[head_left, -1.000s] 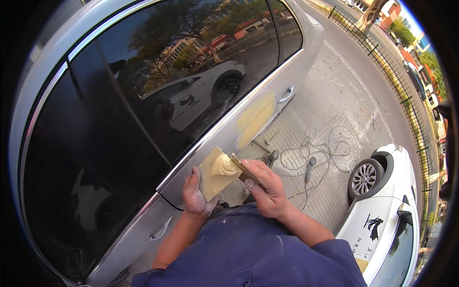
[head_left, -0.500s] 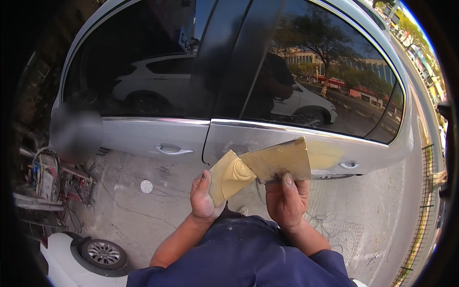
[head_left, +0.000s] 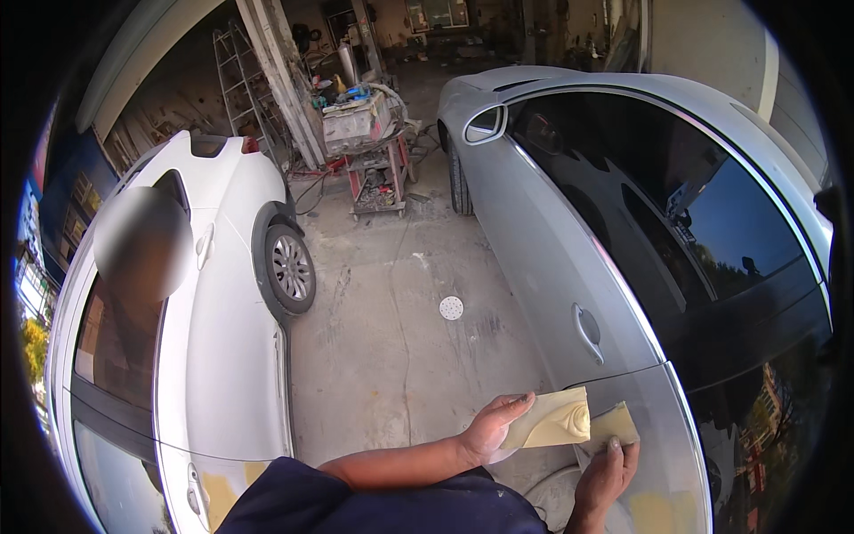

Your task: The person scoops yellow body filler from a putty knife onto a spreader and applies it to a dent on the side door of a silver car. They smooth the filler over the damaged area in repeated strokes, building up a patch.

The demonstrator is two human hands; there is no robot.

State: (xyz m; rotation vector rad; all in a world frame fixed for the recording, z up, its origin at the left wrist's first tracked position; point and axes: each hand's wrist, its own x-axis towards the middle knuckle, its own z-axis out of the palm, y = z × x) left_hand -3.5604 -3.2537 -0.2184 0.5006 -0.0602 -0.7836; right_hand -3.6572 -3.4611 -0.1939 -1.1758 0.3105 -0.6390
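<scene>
My left hand point(head_left: 487, 429) grips a flat, cream-coloured putty board point(head_left: 538, 429) by its left edge, thumb on top. A swirled mound of yellowish body filler point(head_left: 580, 418) sits near the board's right end. Close beside it, my right hand point(head_left: 607, 481) pinches a filler spreader point(head_left: 620, 422) smeared with the same filler. Whether spreader and board touch I cannot tell. Both hands are beside the door of a silver car point(head_left: 556, 267), where a yellowish filler patch point(head_left: 663, 512) shows low down.
A white car point(head_left: 227, 356) stands on my left, also with a yellowish patch. Ahead are a red tool cart point(head_left: 378, 182) loaded with clutter and a ladder point(head_left: 238, 76). On the concrete floor lie a white perforated disc point(head_left: 451, 308) and a thin cable or line.
My view has swung left, from the silver car's side toward the garage. Both hands now appear lower right, still holding board and spreader. The spreader has shifted lower relative to the board.
</scene>
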